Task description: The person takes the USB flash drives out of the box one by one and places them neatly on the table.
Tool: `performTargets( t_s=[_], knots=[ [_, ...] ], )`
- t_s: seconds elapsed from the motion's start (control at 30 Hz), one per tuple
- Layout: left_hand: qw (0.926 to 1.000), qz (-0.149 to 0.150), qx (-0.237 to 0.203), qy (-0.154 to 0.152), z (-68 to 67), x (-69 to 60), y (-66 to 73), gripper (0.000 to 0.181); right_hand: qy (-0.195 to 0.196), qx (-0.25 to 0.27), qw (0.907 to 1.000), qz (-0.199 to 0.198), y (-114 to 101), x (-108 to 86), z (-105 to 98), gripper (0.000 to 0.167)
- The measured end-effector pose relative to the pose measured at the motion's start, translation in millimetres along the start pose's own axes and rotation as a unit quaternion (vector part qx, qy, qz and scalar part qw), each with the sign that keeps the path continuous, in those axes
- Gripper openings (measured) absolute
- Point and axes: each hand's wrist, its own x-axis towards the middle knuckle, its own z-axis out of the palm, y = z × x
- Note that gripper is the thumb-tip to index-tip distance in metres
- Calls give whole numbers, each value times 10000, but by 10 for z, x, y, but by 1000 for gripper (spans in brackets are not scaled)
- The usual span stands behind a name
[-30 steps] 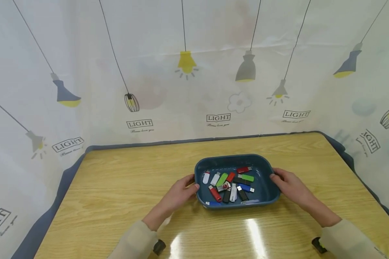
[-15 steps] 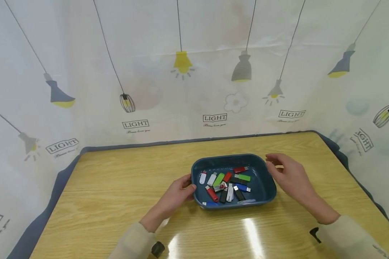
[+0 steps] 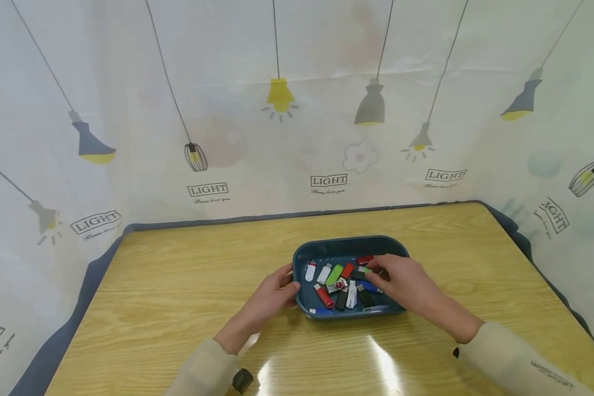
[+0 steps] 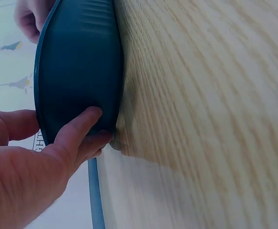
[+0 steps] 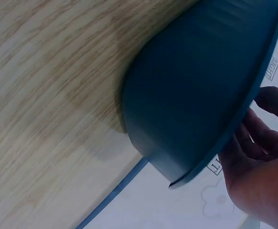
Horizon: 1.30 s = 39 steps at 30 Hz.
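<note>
Here, right hand over USB sticks.

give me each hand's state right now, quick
Left hand: holding the blue tray at its left end.
Right hand: fingertips among the USB sticks; whether it's pinching one can't be told.

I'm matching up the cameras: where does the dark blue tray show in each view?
Head: the tray is right of centre, below the middle.
Left wrist: the tray fills the upper left, seen from outside.
Right wrist: the tray runs from centre to upper right.
Shared landmark: the wooden tabletop.
</note>
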Motion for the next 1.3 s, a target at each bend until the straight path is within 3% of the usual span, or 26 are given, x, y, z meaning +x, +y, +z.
performTargets(
  t_s=[0.3, 0.47, 0.7, 0.87, 1.3],
  knots=[
    [10000, 31, -40, -24, 15, -4, -12, 55, -802, -147, 9963, 272, -45, 37, 139, 22],
    [10000, 15, -76, -15, 15, -11, -14, 55, -1061, -178, 9929, 500, -83, 58, 162, 25],
    [10000, -1, -84, 18, 22, -19, -12, 56, -1208, -326, 9905, 569, -119, 105, 179, 20],
    [9999, 36, -113, 10, 33, -12, -4, 55, -1286, -541, 9883, 619, -130, 134, 209, 26],
    [9997, 112, -197, -21, 17, -14, -10, 55, -1145, -783, 9895, 402, -169, 170, 247, 33]
  ],
)
